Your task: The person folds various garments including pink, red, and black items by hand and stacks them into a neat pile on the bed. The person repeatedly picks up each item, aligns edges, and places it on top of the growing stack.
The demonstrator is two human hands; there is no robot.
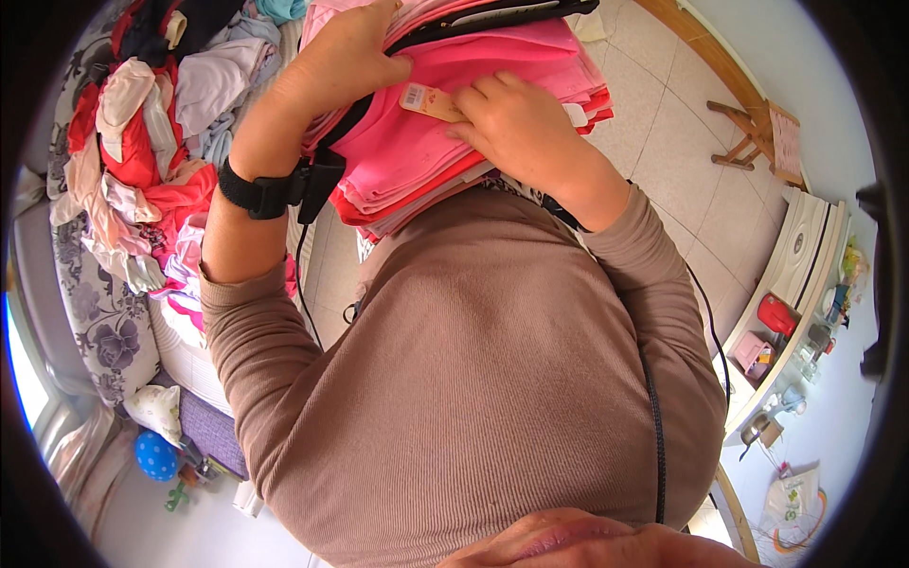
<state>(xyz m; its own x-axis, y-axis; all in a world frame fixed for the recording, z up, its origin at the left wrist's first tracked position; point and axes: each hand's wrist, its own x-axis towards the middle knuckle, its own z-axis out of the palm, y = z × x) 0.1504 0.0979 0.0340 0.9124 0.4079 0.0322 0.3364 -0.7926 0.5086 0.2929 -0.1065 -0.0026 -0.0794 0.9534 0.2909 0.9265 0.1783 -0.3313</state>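
A thick stack of folded clothes (511, 57), mostly pink with red layers below and a black piece near the top, lies in front of my body. My left hand (355, 52) rests over its left side, thumb and a finger spread apart on the cloth; the other fingers are hardly visible. My right hand (516, 118) lies on the pink fabric, its thumb and fingertips closing on one end of a tan paper hang tag (428, 100) with a white label. Another white tag (575, 115) sticks out at the stack's right edge.
Loose clothes (142, 180) lie heaped on a floral-patterned sofa (115, 331) at left. A blue polka-dot ball (156, 456) is below it. At right stand a wooden folding stool (757, 137) and a white cabinet (800, 241) holding small items. Cables hang beside both arms.
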